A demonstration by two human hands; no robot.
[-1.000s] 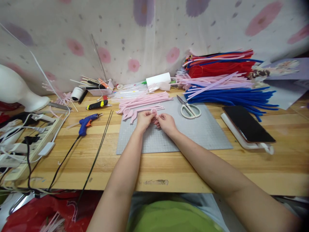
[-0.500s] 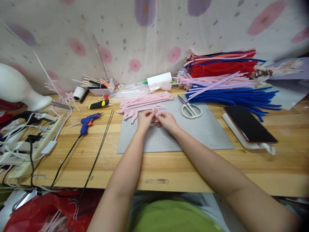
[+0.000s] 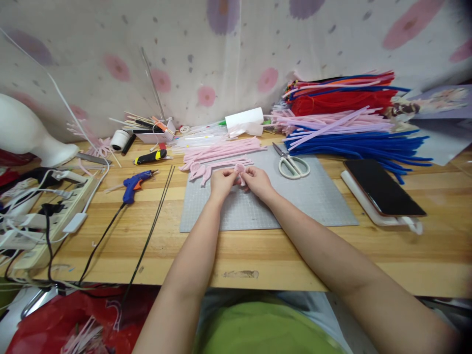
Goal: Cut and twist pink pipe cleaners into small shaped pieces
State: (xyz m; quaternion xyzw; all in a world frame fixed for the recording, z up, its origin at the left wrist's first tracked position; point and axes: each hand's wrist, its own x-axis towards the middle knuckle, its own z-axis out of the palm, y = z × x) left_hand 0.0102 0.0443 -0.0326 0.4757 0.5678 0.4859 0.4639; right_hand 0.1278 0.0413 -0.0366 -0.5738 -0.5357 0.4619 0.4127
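Observation:
Between my fingertips is a small pink pipe-cleaner petal (image 3: 239, 168), bent into a loop with a short tail below. My left hand (image 3: 223, 183) pinches it from the left, and my right hand (image 3: 257, 182) grips it from the right, both over the grey cutting mat (image 3: 309, 201). Left of my hands lie finished-looking pink looped pieces (image 3: 199, 172) on the mat's upper left corner. Behind them rests a bundle of pink pipe cleaners (image 3: 221, 151). White-handled scissors (image 3: 293, 166) lie on the mat to the right, blades pointing away.
On the left are a blue glue gun (image 3: 133, 187), a yellow-black utility knife (image 3: 150, 157), two thin dark rods (image 3: 154, 221) and a power strip (image 3: 70, 221) with cables. Blue pipe cleaners (image 3: 354, 147) and a phone (image 3: 383, 187) lie at the right.
My right-hand fingers have shifted slightly around the pink petal, and its tail shows more below them. The whole view has moved a little; nothing else has changed place.

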